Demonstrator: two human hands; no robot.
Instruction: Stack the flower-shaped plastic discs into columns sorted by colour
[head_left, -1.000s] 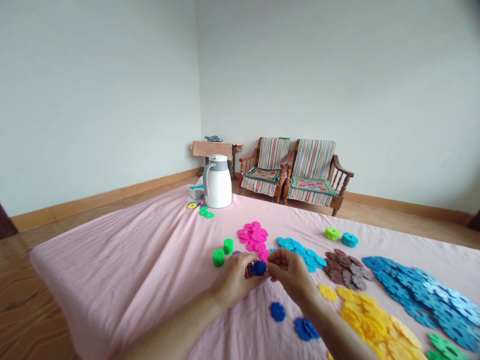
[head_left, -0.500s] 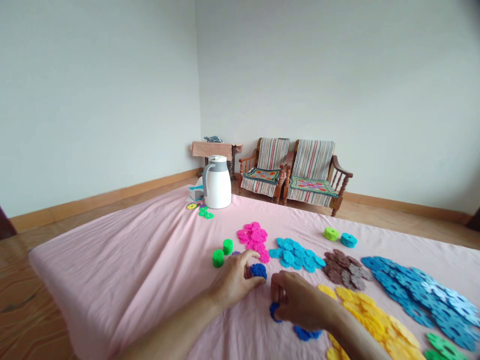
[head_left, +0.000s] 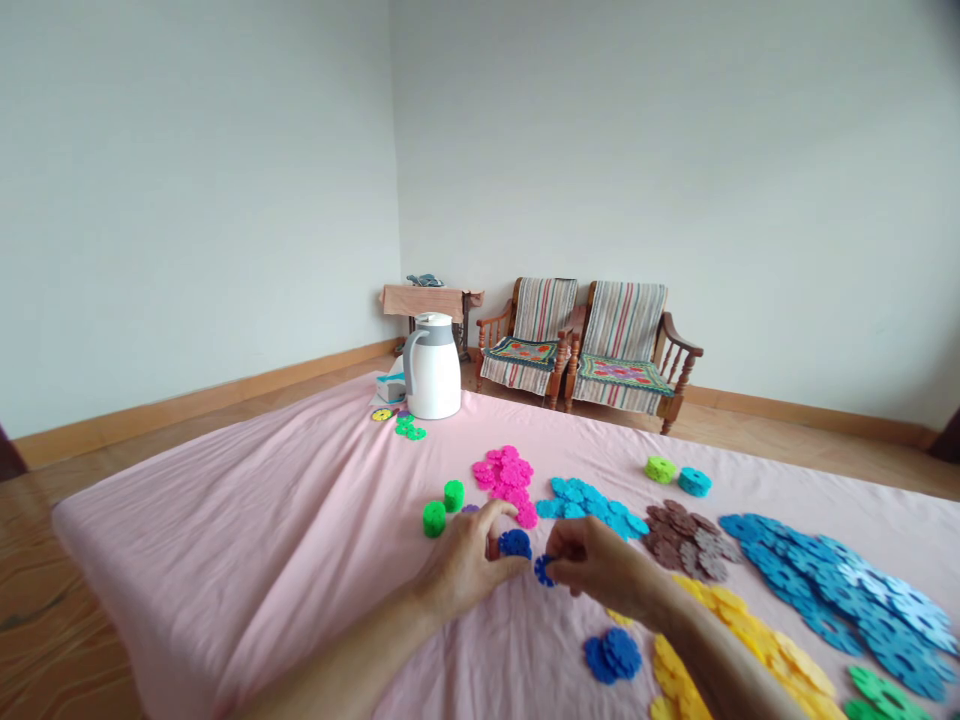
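My left hand (head_left: pixel 469 560) is closed round a small stack of dark blue flower-shaped discs (head_left: pixel 516 543), held just above the pink cloth (head_left: pixel 262 540). My right hand (head_left: pixel 600 563) pinches a single dark blue disc (head_left: pixel 543 570) a finger's width to the right of that stack. A few loose dark blue discs (head_left: pixel 613 655) lie on the cloth below my right wrist.
Sorted piles lie on the cloth: pink discs (head_left: pixel 507 478), cyan discs (head_left: pixel 592 503), brown discs (head_left: pixel 686 535), blue discs (head_left: pixel 840 600), yellow discs (head_left: pixel 739 650). Two green stacks (head_left: pixel 442 508) stand left of my hands. A white jug (head_left: pixel 433 366) stands at the back. Two wooden chairs (head_left: pixel 589 345) stand beyond.
My right hand dropped to the cloth, picked up the single dark blue disc that lay there, and brought it up beside the stack. My left hand stayed put.
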